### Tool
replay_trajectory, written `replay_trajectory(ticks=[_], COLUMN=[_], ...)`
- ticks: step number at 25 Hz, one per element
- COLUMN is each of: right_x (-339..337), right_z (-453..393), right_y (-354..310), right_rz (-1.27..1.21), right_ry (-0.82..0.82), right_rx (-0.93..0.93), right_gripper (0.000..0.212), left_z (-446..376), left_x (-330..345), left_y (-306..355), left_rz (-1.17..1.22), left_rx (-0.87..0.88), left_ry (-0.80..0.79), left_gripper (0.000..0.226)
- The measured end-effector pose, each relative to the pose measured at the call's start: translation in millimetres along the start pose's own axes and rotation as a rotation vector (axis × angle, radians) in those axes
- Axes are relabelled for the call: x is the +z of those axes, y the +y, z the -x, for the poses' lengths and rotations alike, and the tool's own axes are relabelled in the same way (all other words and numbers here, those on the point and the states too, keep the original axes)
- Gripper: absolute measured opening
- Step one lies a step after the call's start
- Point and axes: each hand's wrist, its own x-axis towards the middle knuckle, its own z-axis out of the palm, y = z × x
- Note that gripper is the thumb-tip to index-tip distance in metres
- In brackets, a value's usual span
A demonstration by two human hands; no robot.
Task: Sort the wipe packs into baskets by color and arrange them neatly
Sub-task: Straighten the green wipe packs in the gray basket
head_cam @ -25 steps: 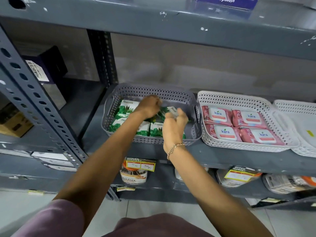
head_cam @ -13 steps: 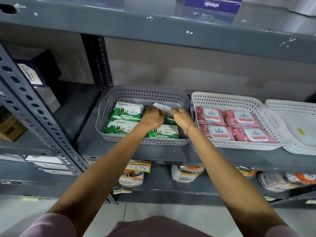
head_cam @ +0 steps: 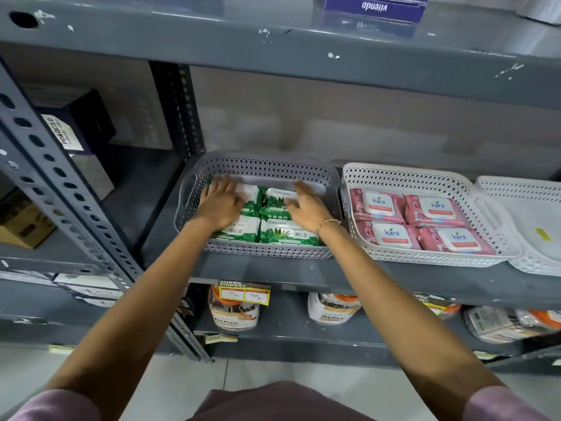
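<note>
A grey perforated basket on the middle shelf holds several green wipe packs lying flat in rows. My left hand lies flat with spread fingers on the packs at the basket's left side. Over the packs on the right side rests my right hand, also flat with fingers apart. Neither hand grips a pack. Beside it, a white basket holds several pink wipe packs in a neat grid.
Another white basket stands at the far right, partly out of view. A grey upright post crosses the left side. A purple box sits on the shelf above. Jars with price tags fill the shelf below.
Both hands have let go of the green pack they held together and moved apart, now pressing flat on the packs at the basket's left and right sides.
</note>
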Motion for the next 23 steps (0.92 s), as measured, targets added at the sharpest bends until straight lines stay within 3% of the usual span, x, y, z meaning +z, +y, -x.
replay_trajectory(ticks=[2,4,12,15,18,21,23], right_x=[14,23,26,15,-17,-54,-75], right_z=[-5,-10,-13,-9,3,25,39], right_y=[-5,-4,-3,-10,4,37,73], right_rz=[0.18,0.298,0.384,0.28,-0.012,-0.119,-0.184], right_ry=[-0.147,-0.221,-0.338,-0.357,-0.24,0.129,0.407], right_rx=[-0.049,-0.055,-0.012,-0.039,-0.069,-0.046,0.014], right_gripper=[0.066,0.069,0.072,0.067,0.051,0.038,0.031], left_z=[-1,-4,-10,-8,-9,-12,-13], left_x=[8,14,16,9,4,-3,-2], left_y=[-10,-11,-12,-16,0,52,103], left_rz=[-0.057,-0.094,-0.142,-0.111,0.012,0.198,0.316], left_rx=[0.006,0.029,0.033,0.03,0.067,0.143,0.233], left_ry=[-0.162,-0.226,-0.297,-0.275,-0.106,0.203,0.265], left_gripper=[0.07,0.076,0.079,0.081,0.07,0.053,0.046])
